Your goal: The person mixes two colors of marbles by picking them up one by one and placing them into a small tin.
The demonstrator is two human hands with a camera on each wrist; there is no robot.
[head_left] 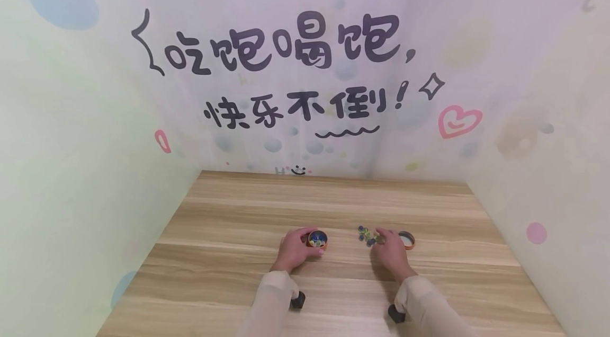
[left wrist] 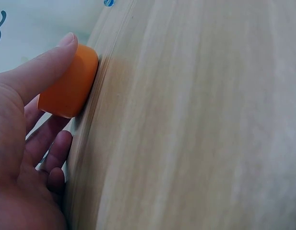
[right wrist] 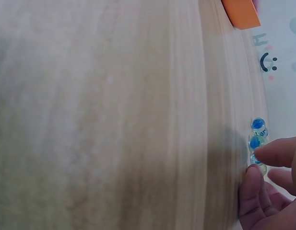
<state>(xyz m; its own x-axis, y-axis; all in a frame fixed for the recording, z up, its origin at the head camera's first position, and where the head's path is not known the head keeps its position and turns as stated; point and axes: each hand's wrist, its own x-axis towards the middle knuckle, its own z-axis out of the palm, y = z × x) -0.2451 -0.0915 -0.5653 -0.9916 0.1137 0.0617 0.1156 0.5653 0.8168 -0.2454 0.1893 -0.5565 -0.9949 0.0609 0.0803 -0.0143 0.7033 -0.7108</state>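
Note:
My left hand (head_left: pixel 293 248) grips a small round orange container (left wrist: pixel 73 86) by its side, thumb on the near side and fingers round the far side. The container stands on the table with its mouth up, and several glass marbles (head_left: pixel 317 241) lie inside it. My right hand (head_left: pixel 393 252) is at a loose group of clear marbles with blue and yellow-green swirls (head_left: pixel 364 232) on the table. In the right wrist view, thumb and index fingertip (right wrist: pixel 261 152) are right at marbles (right wrist: pixel 258 125), a small gap between them; I cannot tell whether they pinch one.
A round orange lid-like piece (head_left: pixel 407 240), pale inside, lies just right of my right hand. The wooden table (head_left: pixel 333 194) meets a printed back wall (head_left: pixel 305 151) and side walls. Dark wrist-worn pieces (head_left: pixel 298 300) sit under both sleeves.

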